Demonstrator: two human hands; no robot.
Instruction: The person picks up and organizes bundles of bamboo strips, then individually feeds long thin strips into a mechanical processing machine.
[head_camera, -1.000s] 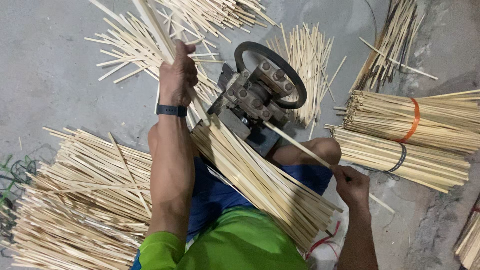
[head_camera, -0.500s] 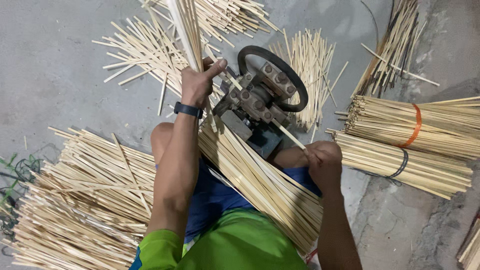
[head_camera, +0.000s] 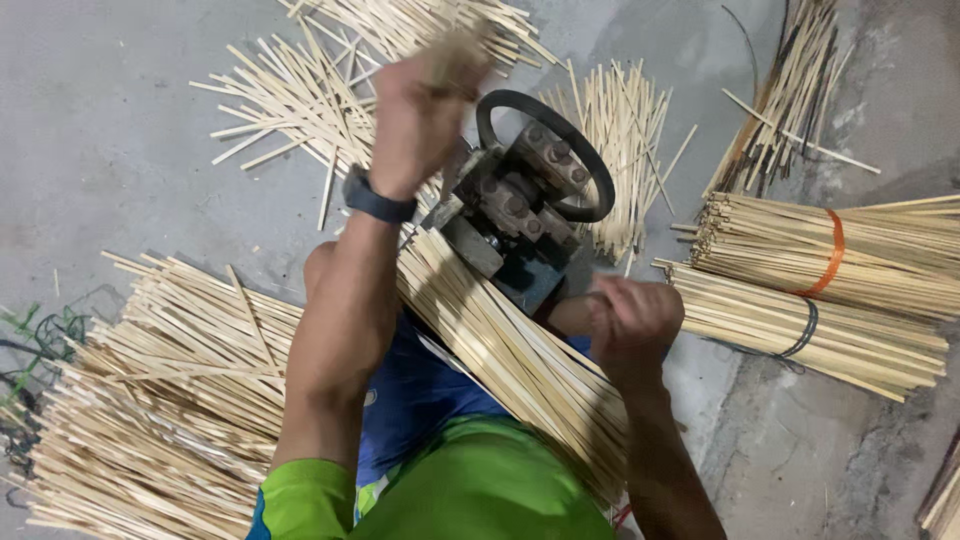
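Your left hand (head_camera: 425, 110) has lifted higher than a moment ago, pinching blurry bamboo sticks (head_camera: 455, 45) above the small machine (head_camera: 520, 210). Your right hand (head_camera: 630, 320) has moved in beside the machine, curled shut; I cannot tell what it holds.

1. One small metal machine (head_camera: 520, 215) with one black wheel (head_camera: 545, 150).
2. Two hands in view: left hand (head_camera: 425, 110), raised and blurred, and right hand (head_camera: 635, 320), closed near the machine.
3. One dark wristwatch (head_camera: 378, 200), on the left wrist.
4. Two tied bundles of bamboo sticks at right: one with an orange band (head_camera: 830, 255), one with a dark band (head_camera: 805, 330).
5. One loose sheaf of sticks (head_camera: 510, 350) across the lap.
6. One large loose pile of sticks (head_camera: 150, 400) at left.
7. Three loose scatters of sticks on the floor beyond the machine (head_camera: 290, 100); single sticks too many to count.
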